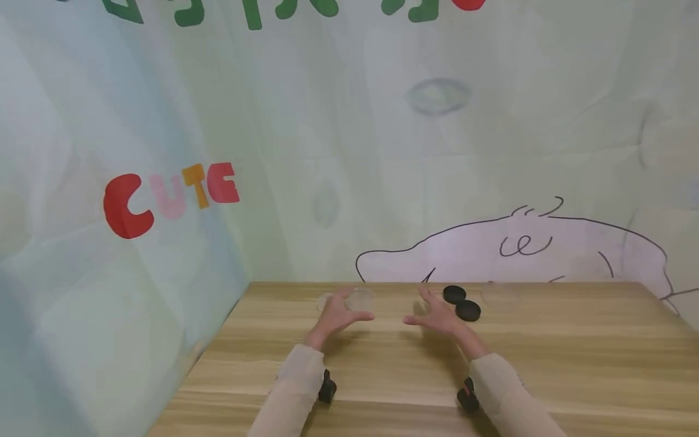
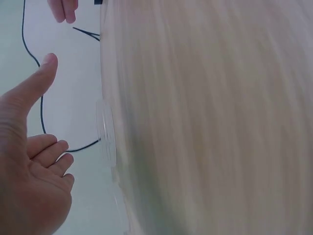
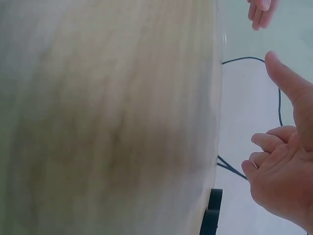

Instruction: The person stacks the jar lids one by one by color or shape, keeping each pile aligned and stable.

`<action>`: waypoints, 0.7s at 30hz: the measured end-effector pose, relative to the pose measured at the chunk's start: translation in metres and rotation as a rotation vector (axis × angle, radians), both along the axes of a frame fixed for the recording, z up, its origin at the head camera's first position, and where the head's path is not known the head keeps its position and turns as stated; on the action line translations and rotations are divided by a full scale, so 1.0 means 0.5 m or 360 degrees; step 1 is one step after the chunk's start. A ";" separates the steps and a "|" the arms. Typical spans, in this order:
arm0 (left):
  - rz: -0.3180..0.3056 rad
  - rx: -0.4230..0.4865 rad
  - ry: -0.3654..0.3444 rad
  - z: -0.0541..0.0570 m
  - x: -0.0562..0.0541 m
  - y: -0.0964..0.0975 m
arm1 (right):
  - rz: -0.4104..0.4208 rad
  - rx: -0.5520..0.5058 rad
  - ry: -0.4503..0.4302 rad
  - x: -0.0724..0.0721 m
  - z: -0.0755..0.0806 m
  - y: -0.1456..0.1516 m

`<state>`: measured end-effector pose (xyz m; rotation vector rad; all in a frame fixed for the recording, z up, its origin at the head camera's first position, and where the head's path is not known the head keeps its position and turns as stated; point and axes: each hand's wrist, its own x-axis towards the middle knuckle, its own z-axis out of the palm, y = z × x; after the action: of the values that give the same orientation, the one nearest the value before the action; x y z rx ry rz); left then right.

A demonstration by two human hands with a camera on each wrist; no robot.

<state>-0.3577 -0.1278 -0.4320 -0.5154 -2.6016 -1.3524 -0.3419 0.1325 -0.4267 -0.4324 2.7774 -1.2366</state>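
My left hand (image 1: 337, 314) hovers over the far part of the wooden table (image 1: 382, 370), thumb spread from the fingers, holding nothing. Close to it lie two clear round pieces: one clear disc (image 1: 360, 298) just beyond the fingers and another clear disc (image 1: 323, 301), partly hidden by the hand. Facing it, my right hand (image 1: 439, 317) is also off the table with thumb and fingers apart and nothing between them. Right beside it are two black round lids, a farther black lid (image 1: 454, 295) and a nearer black lid (image 1: 468, 311). In the right wrist view the black lids (image 3: 211, 215) appear at the table's edge.
A faint clear round piece (image 1: 499, 294) lies at the far right of the table. Behind the table's far edge hangs a printed cloth backdrop (image 1: 327, 121) with coloured letters. Black wrist cameras (image 1: 326, 388) are strapped under both sleeves.
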 end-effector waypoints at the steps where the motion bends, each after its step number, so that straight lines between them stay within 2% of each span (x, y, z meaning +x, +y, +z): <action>1: -0.0001 0.0000 -0.0019 0.000 -0.001 0.008 | -0.0015 -0.0001 0.0004 -0.001 0.000 0.002; 5: -0.0019 -0.0013 -0.0069 -0.001 -0.001 0.048 | -0.0080 -0.0005 0.0006 -0.003 0.003 0.021; 9: -0.0103 -0.0021 -0.0112 -0.003 -0.002 0.101 | -0.0149 -0.0012 -0.0005 -0.006 0.009 0.051; 14: -0.0190 0.0038 -0.0156 -0.006 -0.008 0.178 | -0.0205 -0.0028 0.0018 -0.011 0.017 0.103; 19: -0.0271 0.0031 -0.0107 -0.008 -0.011 0.245 | -0.0275 -0.0053 0.0074 -0.010 0.019 0.154; 21: -0.0275 0.0034 -0.0097 -0.010 -0.009 0.262 | -0.0281 -0.0087 0.0098 -0.010 0.015 0.164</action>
<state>-0.3623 0.0033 -0.4371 -0.7217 -2.6398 -1.4674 -0.3468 0.2146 -0.4192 -0.2370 2.8934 -1.3594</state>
